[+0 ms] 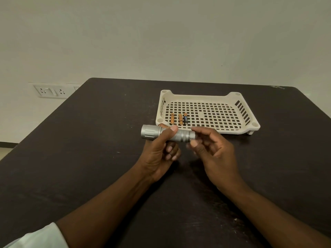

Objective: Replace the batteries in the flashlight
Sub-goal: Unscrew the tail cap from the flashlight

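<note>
At frame centre the left hand (159, 153) grips a silver ribbed metal flashlight (167, 134) held level above the surface, head toward the left. The right hand (213, 149) pinches its tail end between thumb and fingers. Just behind, a cream perforated plastic tray (238, 130) holds two orange batteries (172, 118) and a black battery (185, 118) in its near-left corner. The dark brown surface (89, 158) lies bare left and right of the hands, its far edge meeting a pale wall (161, 36). A white socket plate (52, 90) sits upper left.
</note>
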